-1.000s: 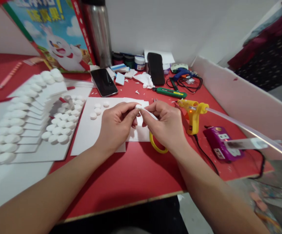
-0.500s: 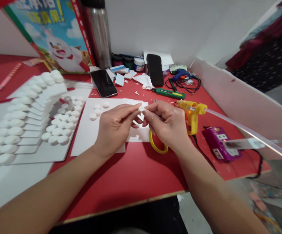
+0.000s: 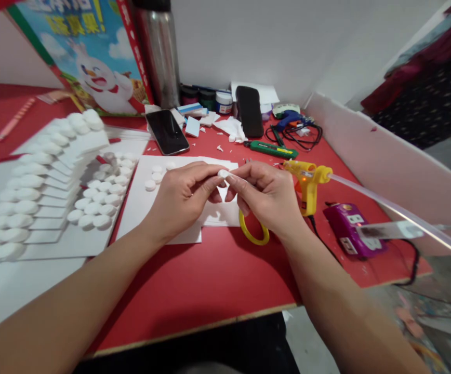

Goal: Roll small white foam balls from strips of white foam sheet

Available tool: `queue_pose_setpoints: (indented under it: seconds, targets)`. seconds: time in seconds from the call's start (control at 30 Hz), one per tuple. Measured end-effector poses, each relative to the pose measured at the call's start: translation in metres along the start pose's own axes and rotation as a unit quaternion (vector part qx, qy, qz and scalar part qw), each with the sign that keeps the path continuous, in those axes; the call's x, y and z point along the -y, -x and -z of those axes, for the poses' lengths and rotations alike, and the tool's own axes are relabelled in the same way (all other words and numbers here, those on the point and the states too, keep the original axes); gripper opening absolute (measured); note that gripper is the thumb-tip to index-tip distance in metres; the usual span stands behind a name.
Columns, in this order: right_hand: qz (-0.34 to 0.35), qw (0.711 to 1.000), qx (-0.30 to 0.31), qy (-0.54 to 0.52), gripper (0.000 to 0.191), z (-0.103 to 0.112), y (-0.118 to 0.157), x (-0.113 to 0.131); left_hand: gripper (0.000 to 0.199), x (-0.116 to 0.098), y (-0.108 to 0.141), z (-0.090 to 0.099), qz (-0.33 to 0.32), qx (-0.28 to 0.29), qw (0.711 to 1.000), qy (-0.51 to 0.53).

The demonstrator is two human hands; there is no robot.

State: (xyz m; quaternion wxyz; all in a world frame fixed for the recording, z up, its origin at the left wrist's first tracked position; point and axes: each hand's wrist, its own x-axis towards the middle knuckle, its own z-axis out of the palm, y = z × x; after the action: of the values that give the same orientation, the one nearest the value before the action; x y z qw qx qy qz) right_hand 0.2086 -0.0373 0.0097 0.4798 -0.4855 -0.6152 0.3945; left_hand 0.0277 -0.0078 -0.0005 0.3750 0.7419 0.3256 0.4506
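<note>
Between the fingertips of both hands is a small white piece (image 3: 223, 174), partly covered by the thumbs; its exact kind I cannot make out. My left hand (image 3: 184, 197) pinches it from the left, my right hand (image 3: 266, 192) from the right. Beneath them lie white sheets (image 3: 176, 228) bearing several small white discs (image 3: 149, 185). The yellow ring handle (image 3: 254, 241) of a tool shows under my right hand, the rest being hidden. Beside that hand stands a yellow hot glue gun (image 3: 307, 184) with a long clear glue stick in its back.
To the left, more white discs (image 3: 93, 208) sit on a board near a fanned row of white pieces (image 3: 46, 213). A phone (image 3: 167, 132), a green utility knife (image 3: 274, 150) and a steel bottle (image 3: 161, 57) are farther back. A purple power strip (image 3: 344, 228) lies right.
The fingertips have shifted slightly on the white piece, and it now sits a little further left and is more covered by the thumbs. The view has moved slightly.
</note>
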Motion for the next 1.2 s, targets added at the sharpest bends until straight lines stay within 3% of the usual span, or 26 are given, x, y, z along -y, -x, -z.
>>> queue_pose_setpoints:
  seconds: [0.17,0.37,0.6,0.73,1.0,1.2]
  targets:
    - [0.023,0.995,-0.032,0.087,0.024,-0.002,0.001,-0.002,0.018,0.002,0.003,-0.005,0.004,-0.027,0.999,-0.041]
    - [0.028,0.988,-0.054,0.144,0.02,-0.006,0.002,-0.003,0.019,0.002,0.004,-0.009,0.043,-0.049,0.998,0.0]
    - [0.087,0.981,-0.036,0.168,0.019,-0.006,0.005,-0.001,0.014,0.003,0.007,-0.012,0.036,-0.085,0.996,-0.006]
    - [0.095,0.982,-0.02,0.162,0.019,-0.002,0.005,-0.002,0.012,0.002,0.006,-0.01,0.028,-0.086,0.996,0.005]
    - [0.089,0.991,0.028,0.093,0.024,0.003,0.005,0.004,0.001,-0.005,0.001,-0.007,0.084,-0.059,0.988,0.113]
    - [0.056,0.996,0.065,0.024,0.023,0.005,0.003,0.002,0.004,-0.002,0.001,-0.007,0.103,-0.059,0.981,0.156]
